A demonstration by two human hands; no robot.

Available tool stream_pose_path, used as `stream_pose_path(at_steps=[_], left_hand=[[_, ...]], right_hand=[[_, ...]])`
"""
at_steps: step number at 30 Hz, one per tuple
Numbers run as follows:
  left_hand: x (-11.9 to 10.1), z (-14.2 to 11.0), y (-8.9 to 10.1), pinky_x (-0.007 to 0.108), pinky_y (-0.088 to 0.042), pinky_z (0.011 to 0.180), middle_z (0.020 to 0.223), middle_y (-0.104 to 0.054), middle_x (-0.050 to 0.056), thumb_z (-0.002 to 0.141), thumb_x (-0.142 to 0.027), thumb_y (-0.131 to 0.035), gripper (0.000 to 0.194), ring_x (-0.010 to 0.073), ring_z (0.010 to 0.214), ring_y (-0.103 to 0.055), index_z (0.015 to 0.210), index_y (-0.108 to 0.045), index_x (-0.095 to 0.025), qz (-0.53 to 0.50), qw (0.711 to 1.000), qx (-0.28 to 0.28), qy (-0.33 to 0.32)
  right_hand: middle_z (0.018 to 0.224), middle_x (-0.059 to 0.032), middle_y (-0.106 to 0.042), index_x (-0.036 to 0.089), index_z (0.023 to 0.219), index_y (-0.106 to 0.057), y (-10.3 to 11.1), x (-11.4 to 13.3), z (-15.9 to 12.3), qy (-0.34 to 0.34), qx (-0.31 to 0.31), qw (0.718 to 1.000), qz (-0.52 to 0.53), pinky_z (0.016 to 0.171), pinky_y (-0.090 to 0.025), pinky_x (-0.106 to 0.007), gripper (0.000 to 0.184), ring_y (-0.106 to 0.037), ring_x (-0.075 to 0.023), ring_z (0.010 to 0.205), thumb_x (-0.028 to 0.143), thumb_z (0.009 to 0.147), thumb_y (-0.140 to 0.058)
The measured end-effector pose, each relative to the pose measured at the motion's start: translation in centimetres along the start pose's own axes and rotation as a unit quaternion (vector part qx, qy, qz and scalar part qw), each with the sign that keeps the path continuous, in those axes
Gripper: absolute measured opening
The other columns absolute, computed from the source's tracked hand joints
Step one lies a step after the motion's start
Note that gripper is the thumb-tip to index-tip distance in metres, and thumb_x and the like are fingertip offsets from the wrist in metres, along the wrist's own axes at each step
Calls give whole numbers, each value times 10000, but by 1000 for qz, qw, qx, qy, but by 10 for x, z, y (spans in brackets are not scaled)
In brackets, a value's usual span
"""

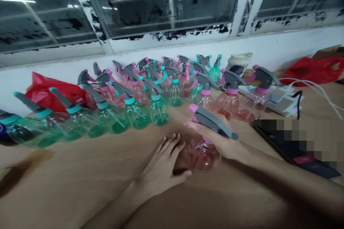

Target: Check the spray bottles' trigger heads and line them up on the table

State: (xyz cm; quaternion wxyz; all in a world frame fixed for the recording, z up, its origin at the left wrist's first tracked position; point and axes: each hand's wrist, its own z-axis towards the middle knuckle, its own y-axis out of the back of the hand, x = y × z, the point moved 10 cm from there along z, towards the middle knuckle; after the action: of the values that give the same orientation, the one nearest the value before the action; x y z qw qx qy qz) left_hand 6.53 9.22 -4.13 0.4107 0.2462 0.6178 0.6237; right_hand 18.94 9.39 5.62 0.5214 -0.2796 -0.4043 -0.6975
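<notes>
My right hand point(225, 141) is wrapped round the neck and trigger of a pink spray bottle point(205, 155), whose grey and pink spray head leans over my fingers. That bottle is clear pink with a rounded body, close to the table top. To its left, my left hand point(165, 166) lies flat on the table with fingers spread, holding nothing. Beyond my hands, green spray bottles point(137, 112) stand in a slanting row toward the left. Further pink spray bottles point(227, 102) stand behind the held one, some with pink liquid low inside.
More pink and green bottles crowd the wall under the windows. Red plastic bags point(53, 94) lie at the left and far right. A white power strip point(282, 102) with cables, a paper cup point(239, 61) and a dark device point(290, 154), partly blurred out, are at right.
</notes>
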Motion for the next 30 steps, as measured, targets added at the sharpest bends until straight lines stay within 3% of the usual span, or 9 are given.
stream_pose_path(at_steps=[3,10,18,23,26,30], left_hand=[[0,1,0,533,-208,1136,1488,-353,162,822,-558,-581,723,320,1386,-284,1373,-398,-127,4,1000,5,2],[-1,1,1,525,-221,1134,1492,-344,168,819,-571,-578,739,323,1386,-283,1375,-401,-117,14,1000,11,7],[-1,1,-1,517,-203,1142,1502,-330,154,825,-585,-560,732,310,1392,-273,1378,-399,-133,16,1000,13,0],[0,1,0,512,-202,1143,1502,-329,156,822,-565,-579,736,303,1397,-264,1383,-393,-127,13,1000,10,3],[-1,1,0,517,-205,1142,1500,-332,159,815,-567,-587,741,306,1396,-264,1381,-393,-129,5,1000,11,5],[-1,1,1,522,-198,1142,1506,-323,151,820,-570,-579,720,304,1400,-256,1374,-399,-147,1,1000,5,2]], right_hand=[[870,-3,-664,248,949,-657,0,-1,1,-10,5,1000,18,794,-479,-318,187,-622,-174,853,398,854,-600],[653,40,-521,237,720,-549,3,3,0,5,-16,1000,-16,585,-437,-284,202,-505,-127,608,387,844,-601],[655,42,-531,238,773,-571,2,3,0,7,-6,1000,-2,554,-414,-280,152,-497,-123,594,369,842,-607],[617,54,-486,232,707,-531,1,2,0,7,-5,1000,-2,523,-382,-271,209,-460,-109,561,367,850,-603],[616,58,-486,231,694,-532,0,1,0,0,2,1000,4,541,-393,-275,215,-468,-108,562,363,847,-607],[755,26,-608,246,841,-616,-1,1,1,-3,11,1000,17,652,-452,-298,114,-572,-144,704,360,846,-611]])
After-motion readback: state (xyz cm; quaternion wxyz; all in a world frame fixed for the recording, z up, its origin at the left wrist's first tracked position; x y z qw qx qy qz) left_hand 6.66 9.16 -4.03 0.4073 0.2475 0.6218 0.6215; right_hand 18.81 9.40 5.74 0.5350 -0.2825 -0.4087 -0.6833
